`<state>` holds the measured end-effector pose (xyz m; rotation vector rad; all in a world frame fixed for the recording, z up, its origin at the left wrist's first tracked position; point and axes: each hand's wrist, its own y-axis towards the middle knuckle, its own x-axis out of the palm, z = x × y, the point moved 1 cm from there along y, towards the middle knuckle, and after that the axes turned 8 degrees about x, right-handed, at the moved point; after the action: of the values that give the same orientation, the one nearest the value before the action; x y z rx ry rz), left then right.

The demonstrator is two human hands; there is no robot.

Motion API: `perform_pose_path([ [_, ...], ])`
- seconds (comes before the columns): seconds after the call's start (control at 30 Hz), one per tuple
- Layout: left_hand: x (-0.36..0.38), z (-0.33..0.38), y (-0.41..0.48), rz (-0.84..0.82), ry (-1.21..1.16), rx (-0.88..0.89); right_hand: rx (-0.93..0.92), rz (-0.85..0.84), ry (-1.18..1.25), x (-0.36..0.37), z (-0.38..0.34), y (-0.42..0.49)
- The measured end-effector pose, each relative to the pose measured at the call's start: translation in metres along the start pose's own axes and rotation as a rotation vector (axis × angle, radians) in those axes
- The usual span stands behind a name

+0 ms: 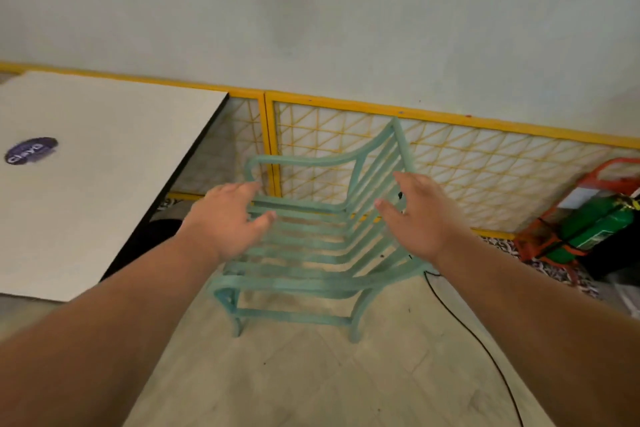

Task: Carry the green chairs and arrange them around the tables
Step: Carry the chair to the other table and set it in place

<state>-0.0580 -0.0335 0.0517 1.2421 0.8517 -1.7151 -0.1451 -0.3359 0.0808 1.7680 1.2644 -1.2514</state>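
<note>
Splayed hands [227, 218] [419, 215] before slatted green chair [294, 284]

The left forearm [104, 326] and right forearm [540, 308], both bare, reach forward from the lower corners and converge toward the middle. The left hand [225, 218] is palm-down, its fingers loosely extended and its thumb pointing inward. The right hand [417, 215] faces palm-inward with its fingers straight and thumb apart. Neither appears to grip anything, though blur softens the fingertips.
</note>
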Motion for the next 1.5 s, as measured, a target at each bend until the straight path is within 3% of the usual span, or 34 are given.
perform_pose_path([
  [0.33,-0.102,-0.004,-0.072,0.131,-0.003,0.017,-0.155,0.103,0.013,-0.049,-0.098,-0.041],
  [0.53,-0.103,-0.023,-0.099,0.105,-0.031,-0.034,-0.183,-0.005,0.016,-0.028,-0.123,-0.053],
  [1.0,-0.057,-0.049,-0.285,0.205,-0.093,-0.601,-0.644,-0.306,-0.087,0.038,-0.193,-0.102],
  [1.33,-0.058,-0.072,-0.491,0.321,-0.048,-0.946,-1.017,-0.434,-0.108,0.093,-0.289,-0.250],
  [1.5,-0.057,-0.092,-0.607,0.325,-0.023,-1.050,-1.087,-0.506,-0.082,0.120,-0.347,-0.345],
])
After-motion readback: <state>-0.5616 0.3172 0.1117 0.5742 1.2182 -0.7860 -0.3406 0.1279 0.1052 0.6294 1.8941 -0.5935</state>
